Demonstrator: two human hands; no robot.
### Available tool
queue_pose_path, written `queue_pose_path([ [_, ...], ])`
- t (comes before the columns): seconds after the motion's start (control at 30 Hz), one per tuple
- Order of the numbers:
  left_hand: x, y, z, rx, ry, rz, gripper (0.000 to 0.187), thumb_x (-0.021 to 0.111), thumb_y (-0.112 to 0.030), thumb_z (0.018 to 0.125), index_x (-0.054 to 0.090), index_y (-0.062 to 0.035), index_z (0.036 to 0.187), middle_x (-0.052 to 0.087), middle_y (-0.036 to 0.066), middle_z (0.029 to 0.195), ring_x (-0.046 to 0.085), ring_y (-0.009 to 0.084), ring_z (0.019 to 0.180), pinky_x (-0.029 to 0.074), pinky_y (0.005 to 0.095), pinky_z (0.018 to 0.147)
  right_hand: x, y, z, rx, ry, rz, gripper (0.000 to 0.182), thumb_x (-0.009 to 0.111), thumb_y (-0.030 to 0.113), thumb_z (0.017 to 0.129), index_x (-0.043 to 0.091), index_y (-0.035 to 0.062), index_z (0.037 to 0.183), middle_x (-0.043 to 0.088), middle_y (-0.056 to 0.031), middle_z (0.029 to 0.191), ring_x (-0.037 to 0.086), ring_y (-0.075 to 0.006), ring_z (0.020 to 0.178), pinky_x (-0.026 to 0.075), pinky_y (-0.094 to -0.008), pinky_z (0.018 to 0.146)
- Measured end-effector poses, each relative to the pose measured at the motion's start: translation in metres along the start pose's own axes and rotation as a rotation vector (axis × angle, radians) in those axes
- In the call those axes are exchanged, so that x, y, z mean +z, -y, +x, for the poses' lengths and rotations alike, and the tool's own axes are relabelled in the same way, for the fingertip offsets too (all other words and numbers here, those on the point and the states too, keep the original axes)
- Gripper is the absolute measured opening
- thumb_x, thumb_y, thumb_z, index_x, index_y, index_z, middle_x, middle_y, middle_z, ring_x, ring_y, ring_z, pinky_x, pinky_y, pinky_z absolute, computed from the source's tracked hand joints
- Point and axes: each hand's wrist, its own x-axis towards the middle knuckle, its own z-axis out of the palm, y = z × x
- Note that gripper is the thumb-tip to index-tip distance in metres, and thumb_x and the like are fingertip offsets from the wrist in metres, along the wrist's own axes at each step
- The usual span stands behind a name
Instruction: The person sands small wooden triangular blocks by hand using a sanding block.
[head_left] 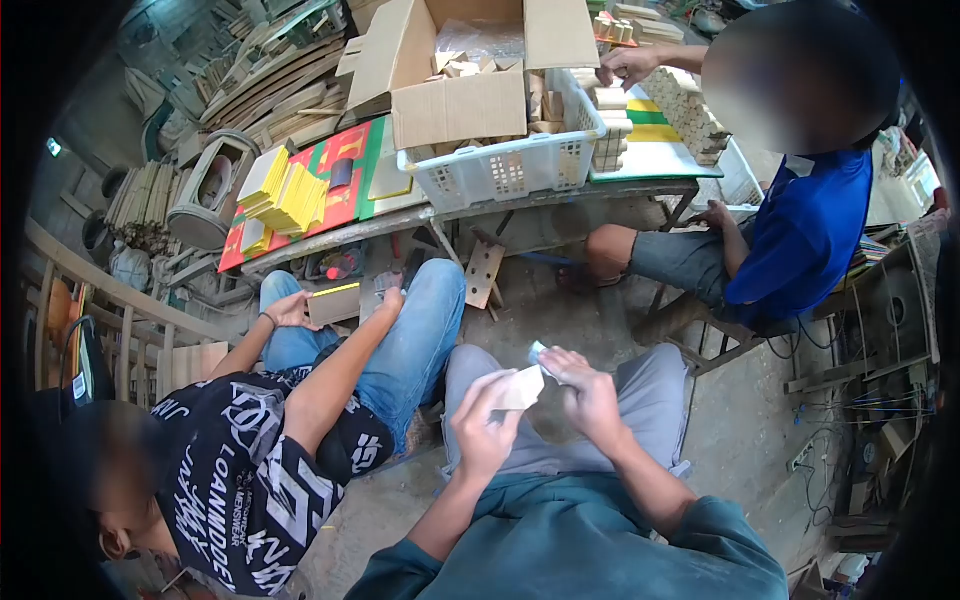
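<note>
Above my lap, my left hand (484, 424) is closed around a small pale wooden block (521, 390), its angled end pointing toward the other hand. My right hand (584, 396) pinches a small pale-blue folded piece (537, 353), which looks like sandpaper, right at the block's upper end. Part of the block is hidden behind the fingers of my left hand. Both hands are close together, just over my grey trousers (478, 370).
A person in a black patterned shirt (240, 480) sits at left, holding a yellow-edged board (335, 303). Another in a blue shirt (810, 235) reaches over stacked wooden pieces. The bench holds a white crate (500, 170), a cardboard box (455, 112) and yellow-edged blocks (285, 195).
</note>
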Motion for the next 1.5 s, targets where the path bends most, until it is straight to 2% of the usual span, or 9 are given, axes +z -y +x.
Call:
queue_pose_path([
  [0.23,-0.004,-0.011,-0.001,0.011,0.097,0.076,0.031,0.071,0.007,0.068,0.064,0.0037,0.098,0.064,0.017,0.104,0.066,0.0299,0.091,0.054,0.0368,0.077,0.010,0.026,-0.010,-0.075,-0.111,0.032,0.051,0.045,-0.020,0.064,0.068,-0.0010,0.105,0.067,-0.0178,0.109,0.061,-0.0311,0.113,0.040,-0.0417,0.104],
  [0.37,-0.006,-0.002,-0.004,-0.044,-0.077,-0.319,0.029,0.070,0.008,0.071,0.065,0.0023,0.098,0.060,0.017,0.111,0.064,0.0268,0.097,0.055,0.0348,0.076,-0.012,-0.015,-0.006,0.114,-0.211,-0.083,0.055,0.038,-0.021,0.063,0.066,-0.0044,0.108,0.067,-0.0200,0.110,0.060,-0.0328,0.114,0.041,-0.0360,0.103],
  [0.57,0.005,-0.007,0.000,-0.100,0.198,-0.534,0.044,0.061,0.001,0.084,0.050,0.0060,0.126,0.042,0.013,0.128,0.047,0.0233,0.122,0.043,0.0375,0.101,0.008,0.035,-0.008,-0.042,-0.149,0.426,0.059,0.036,-0.023,0.070,0.062,-0.0024,0.118,0.060,-0.0201,0.124,0.050,-0.0348,0.126,0.032,-0.0450,0.110],
  [0.63,0.015,-0.022,0.002,-0.401,0.001,-1.187,0.053,0.058,-0.011,0.091,0.038,0.0043,0.137,0.042,0.013,0.130,0.040,0.0220,0.128,0.034,0.0371,0.107,0.006,0.043,-0.013,-0.032,-0.173,0.296,0.055,0.040,-0.022,0.071,0.063,-0.0019,0.117,0.061,-0.0195,0.123,0.050,-0.0352,0.126,0.032,-0.0450,0.109],
  [0.77,0.012,-0.018,-0.003,-0.545,0.010,-1.273,0.053,0.057,-0.019,0.094,0.036,0.0026,0.137,0.051,0.013,0.126,0.049,0.0226,0.121,0.038,0.0379,0.105,0.000,0.050,-0.015,-0.075,-0.154,0.096,0.053,0.047,-0.020,0.070,0.065,-0.0008,0.115,0.063,-0.0184,0.120,0.051,-0.0359,0.125,0.033,-0.0453,0.107],
  [0.97,0.018,-0.015,-0.024,-0.639,0.011,-1.323,0.051,0.064,0.004,0.086,0.041,0.0069,0.131,0.054,0.015,0.125,0.055,0.0215,0.115,0.044,0.0321,0.099,-0.007,0.059,-0.012,-0.191,-0.124,-0.032,0.052,0.054,-0.017,0.067,0.067,0.0020,0.114,0.064,-0.0154,0.118,0.052,-0.0358,0.124,0.036,-0.0447,0.104],
  [1.27,-0.006,-0.013,-0.016,-0.555,0.115,-1.101,0.052,0.067,-0.001,0.084,0.039,0.0035,0.128,0.056,0.022,0.121,0.058,0.0353,0.112,0.049,0.0595,0.094,-0.032,0.015,-0.011,-0.062,-0.143,0.062,0.056,0.045,-0.020,0.067,0.067,0.0030,0.113,0.065,-0.0165,0.117,0.053,-0.0371,0.123,0.034,-0.0470,0.107],
  [1.4,0.010,0.002,-0.025,-0.623,0.057,-1.282,0.052,0.064,0.000,0.087,0.036,0.0014,0.131,0.057,0.021,0.118,0.061,0.0255,0.105,0.054,0.0359,0.086,-0.011,0.030,-0.019,-0.114,-0.124,0.167,0.054,0.047,-0.020,0.067,0.066,-0.0007,0.114,0.064,-0.0180,0.119,0.051,-0.0380,0.125,0.032,-0.0473,0.108],
  [1.5,0.019,-0.016,-0.022,-0.794,-0.130,-1.512,0.041,0.054,-0.009,0.095,0.036,0.0009,0.131,0.055,0.017,0.121,0.057,0.0219,0.111,0.050,0.0344,0.090,-0.007,0.038,-0.021,-0.122,-0.119,0.030,0.053,0.049,-0.019,0.067,0.066,0.0002,0.113,0.064,-0.0175,0.119,0.051,-0.0378,0.125,0.033,-0.0471,0.107],
])
